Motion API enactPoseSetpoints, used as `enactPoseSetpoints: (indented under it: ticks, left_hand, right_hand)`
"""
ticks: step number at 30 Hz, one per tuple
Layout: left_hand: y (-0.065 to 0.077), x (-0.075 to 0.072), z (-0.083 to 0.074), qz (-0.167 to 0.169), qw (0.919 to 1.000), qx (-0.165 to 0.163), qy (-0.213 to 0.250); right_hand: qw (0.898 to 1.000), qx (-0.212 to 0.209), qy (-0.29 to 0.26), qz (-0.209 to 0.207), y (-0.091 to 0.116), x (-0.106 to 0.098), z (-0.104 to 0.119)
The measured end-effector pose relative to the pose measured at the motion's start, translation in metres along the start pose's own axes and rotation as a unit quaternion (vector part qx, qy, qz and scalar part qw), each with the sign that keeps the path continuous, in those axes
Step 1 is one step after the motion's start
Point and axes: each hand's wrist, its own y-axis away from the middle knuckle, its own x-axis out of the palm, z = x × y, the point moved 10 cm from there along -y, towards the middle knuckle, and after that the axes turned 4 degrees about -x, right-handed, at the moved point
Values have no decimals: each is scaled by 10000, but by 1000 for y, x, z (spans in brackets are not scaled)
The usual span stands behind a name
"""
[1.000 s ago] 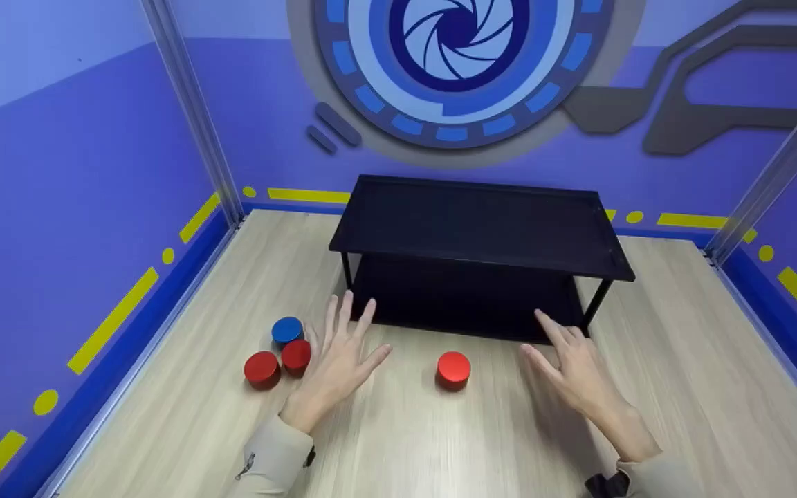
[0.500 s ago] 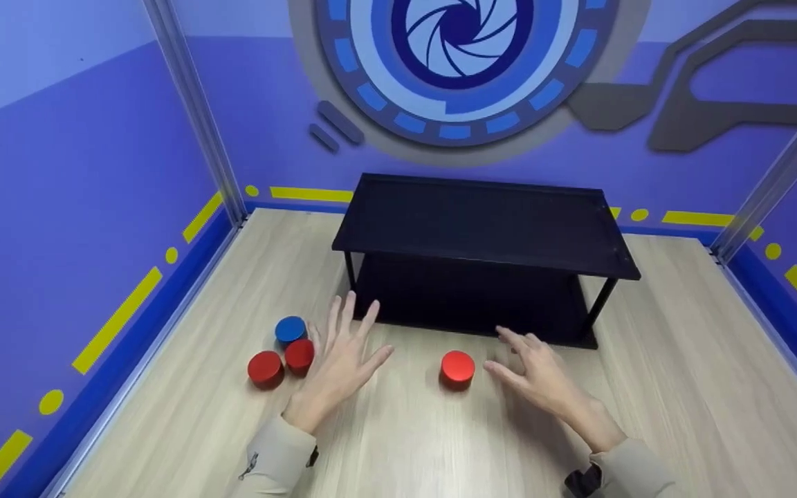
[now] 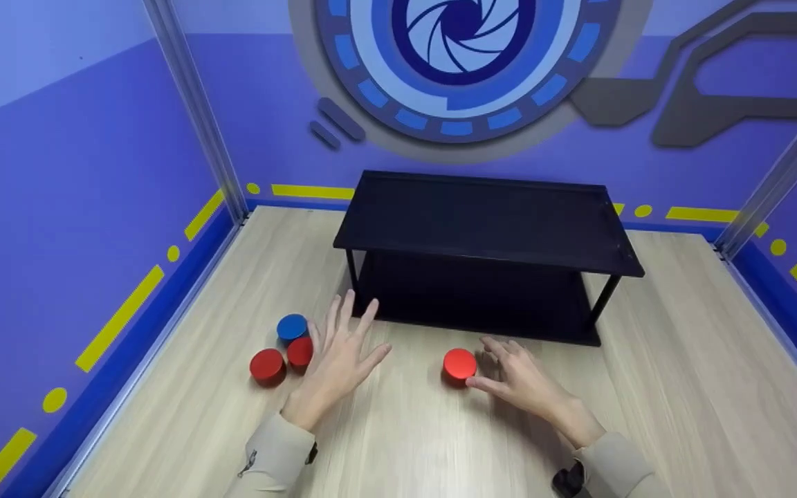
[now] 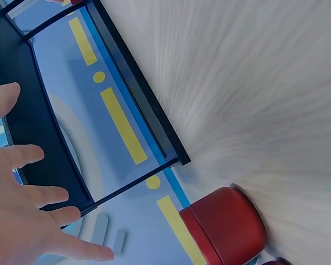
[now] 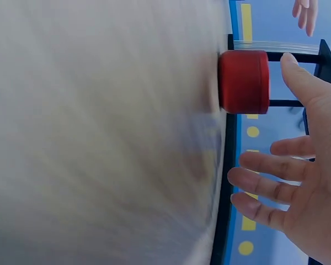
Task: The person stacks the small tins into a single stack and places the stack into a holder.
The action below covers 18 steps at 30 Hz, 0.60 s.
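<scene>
A short red canister point(image 3: 459, 364) with a flat, shiny top stands on the table in front of the black shelf. Beside it on the right is my right hand point(image 3: 526, 380), its thumb tip at the canister's edge and its fingers apart. In the right wrist view the thumb and spread fingers show a gap to the red canister point(image 5: 245, 83). My left hand point(image 3: 335, 360) holds nothing, fingers spread, above the table. Just left of it, a blue canister point(image 3: 292, 328) and two red ones, the outer red canister point(image 3: 268, 366) and the partly hidden inner red canister point(image 3: 299, 354), stand grouped.
A two-tier black shelf point(image 3: 488, 221) stands behind the hands, its lower tray point(image 3: 468, 297) close over the table. Blue panels with yellow marks point(image 3: 122, 318) wall in the wooden table point(image 3: 405, 443) at the left, back and right.
My right hand has moved left, from in front of the shelf's right end to the side of the single red canister. My left hand has stayed nearly still.
</scene>
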Motion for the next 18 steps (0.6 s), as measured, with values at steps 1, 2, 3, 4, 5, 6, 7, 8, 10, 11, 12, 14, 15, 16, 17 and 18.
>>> enactPoseSetpoints:
  ticks: [1,2,3,4,5,6,7,8,10,11,12,14,15,16,17,18]
  left_hand:
    - [0,0,0,13,10000,-7,16]
    - [0,0,0,21,10000,-13,-12]
    - [-1,0,1,10,10000,-10,-23]
    - [-1,1,0,-6,10000,-3,-34]
    - [-1,1,0,-18,10000,2,-55]
    - [-1,1,-1,-26,10000,7,-76]
    - [-1,1,-1,-38,9999,19,-96]
    - [-1,1,-1,-41,9999,27,-119]
    - [0,2,-1,-56,9999,40,-149]
    - [0,2,-1,-54,9999,43,-146]
    - [0,2,-1,-61,9999,52,-145]
    - [0,2,0,-68,9998,66,-153]
    - [0,2,0,-70,9998,71,-159]
    - [1,3,1,-62,9998,72,-152]
    - [1,3,1,-57,9998,71,-148]
    - [1,3,2,-57,9998,66,-157]
  right_hand:
    - [10000,-7,46,16,-1,1,0]
    - [10000,-25,81,27,-2,2,1]
    - [9999,-58,114,27,-3,3,2]
    - [9999,-77,133,32,-4,4,3]
    - [9998,-106,161,26,-5,5,3]
    - [9997,-130,186,23,-6,6,4]
    - [9997,-147,205,11,-7,6,5]
    - [9996,-176,222,1,-8,6,6]
    - [9995,-206,228,7,-10,7,7]
    - [9996,-213,206,16,-11,8,8]
    - [9996,-217,195,26,-12,9,9]
    - [9997,-209,126,57,-13,11,9]
    - [9997,-207,76,77,-13,12,9]
    - [9997,-212,45,86,-14,13,10]
    - [9997,-244,-4,100,-14,14,10]
    - [9995,-286,-40,109,-14,15,11]
